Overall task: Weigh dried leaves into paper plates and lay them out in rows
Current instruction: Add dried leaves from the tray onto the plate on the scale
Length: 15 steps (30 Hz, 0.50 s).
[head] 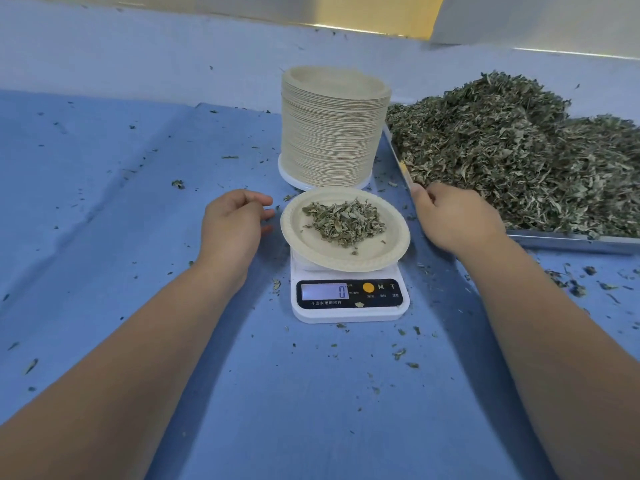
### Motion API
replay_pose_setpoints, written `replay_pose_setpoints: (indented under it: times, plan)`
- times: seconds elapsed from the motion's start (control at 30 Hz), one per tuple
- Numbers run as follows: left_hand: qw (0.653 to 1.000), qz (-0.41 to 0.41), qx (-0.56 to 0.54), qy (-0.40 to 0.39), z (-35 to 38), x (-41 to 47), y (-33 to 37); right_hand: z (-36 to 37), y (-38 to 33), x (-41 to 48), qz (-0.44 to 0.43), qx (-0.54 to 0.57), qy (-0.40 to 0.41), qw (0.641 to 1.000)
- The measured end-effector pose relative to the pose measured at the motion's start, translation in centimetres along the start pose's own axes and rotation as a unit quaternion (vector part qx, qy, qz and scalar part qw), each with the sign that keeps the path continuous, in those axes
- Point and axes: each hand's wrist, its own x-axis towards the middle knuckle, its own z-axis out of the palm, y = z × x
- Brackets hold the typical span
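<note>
A beige paper plate (388,251) with a small heap of dried leaves (344,221) sits tilted on a white digital scale (348,299), whose display reads 0. My left hand (233,225) hovers just left of the plate, fingers loosely curled, holding nothing. To the plate's right, my right hand (453,216) is at the near corner of a metal tray (568,241); its fingers curl inward and what they hold is hidden. A tall stack of paper plates (332,129) stands behind the scale.
The metal tray holds a big pile of dried leaves (512,154). A blue cloth (138,202) covers the table, strewn with leaf crumbs, thicker at the right. A pale wall runs along the back.
</note>
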Motion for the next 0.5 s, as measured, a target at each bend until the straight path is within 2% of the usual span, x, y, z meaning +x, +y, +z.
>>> replay_pose_setpoints:
  times: [0.1, 0.33, 0.5]
  plan:
    - [1.0, 0.002, 0.008, 0.0, 0.0, 0.1, -0.1, 0.4, 0.2, 0.4, 0.009, -0.006, -0.05, 0.999]
    - [1.0, 0.009, 0.018, -0.006, 0.0, 0.1, -0.2, 0.6, 0.1, 1.2, -0.012, 0.053, 0.032, 0.998]
    - [1.0, 0.008, 0.018, -0.009, -0.2, 0.2, -0.3, 0.7, -0.5, 3.2, -0.022, 0.066, -0.057, 0.996]
